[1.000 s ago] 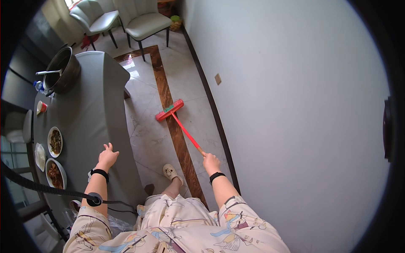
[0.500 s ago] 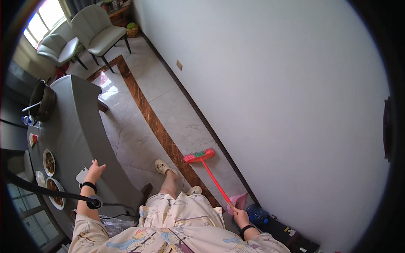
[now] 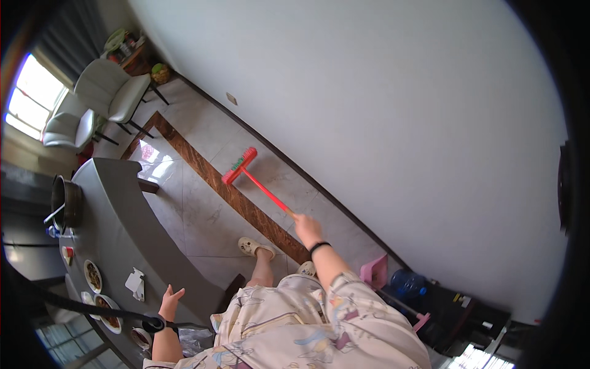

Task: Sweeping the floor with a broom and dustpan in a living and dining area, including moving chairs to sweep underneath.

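Note:
My right hand is closed round the wooden-coloured end of a broom with a red handle. The broom stretches ahead of me over the floor, its red head with pink and green bristles lying across the brown marble strip and pale tiles. My left hand hangs over the near edge of the grey table, fingers apart and holding nothing. Just beyond it, a white paper-like piece lies on the tabletop. Bowls of food stand further left.
A pink dustpan stands by the wall at right, next to a blue water jug and black boxes. Two pale chairs stand at the far left. On the table is a big pot. A dark cable crosses near my left wrist.
My right arm has reached forward, carrying the broom further out along the floor and turning its head. My left hand has drawn back from the white piece. The view has shifted.

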Motion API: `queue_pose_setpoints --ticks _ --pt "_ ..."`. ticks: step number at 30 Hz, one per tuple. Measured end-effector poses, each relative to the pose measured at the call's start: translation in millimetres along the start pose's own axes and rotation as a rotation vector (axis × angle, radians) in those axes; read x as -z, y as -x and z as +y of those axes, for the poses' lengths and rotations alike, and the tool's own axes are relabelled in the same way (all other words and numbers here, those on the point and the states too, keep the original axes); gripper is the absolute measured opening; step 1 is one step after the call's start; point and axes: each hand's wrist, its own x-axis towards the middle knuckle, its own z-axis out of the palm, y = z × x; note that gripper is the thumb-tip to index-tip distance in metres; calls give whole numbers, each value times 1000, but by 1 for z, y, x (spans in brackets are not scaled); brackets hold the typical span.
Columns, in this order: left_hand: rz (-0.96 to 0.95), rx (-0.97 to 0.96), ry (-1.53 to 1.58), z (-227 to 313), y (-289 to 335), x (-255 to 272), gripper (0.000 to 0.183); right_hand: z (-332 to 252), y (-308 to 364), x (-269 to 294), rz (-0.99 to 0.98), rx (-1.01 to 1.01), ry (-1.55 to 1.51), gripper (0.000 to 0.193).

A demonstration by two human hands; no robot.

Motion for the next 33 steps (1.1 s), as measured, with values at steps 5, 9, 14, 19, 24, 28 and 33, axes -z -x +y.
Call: queue_pose_setpoints --ticks 5,9,14,19,24,28,33 --pt "37 131 57 1 11 -12 86 20 -20 -25 -4 -153 31 20" --pt "37 -6 98 -46 1 -20 88 103 55 -17 -11 -236 -39 21" --pt "108 61 -247 -70 -1 -35 82 186 203 17 -143 -428 -29 30" --pt "62 95 -288 -12 18 -65 79 226 361 40 -160 -660 -80 31" --pt "47 71 -467 13 14 -73 78 209 418 80 -160 -717 -119 31" --pt "-30 19 -588 33 1 -82 76 206 408 68 -49 -561 -171 29" --pt "-207 -199 -1038 100 -40 -108 72 147 309 42 46 -428 -225 32"
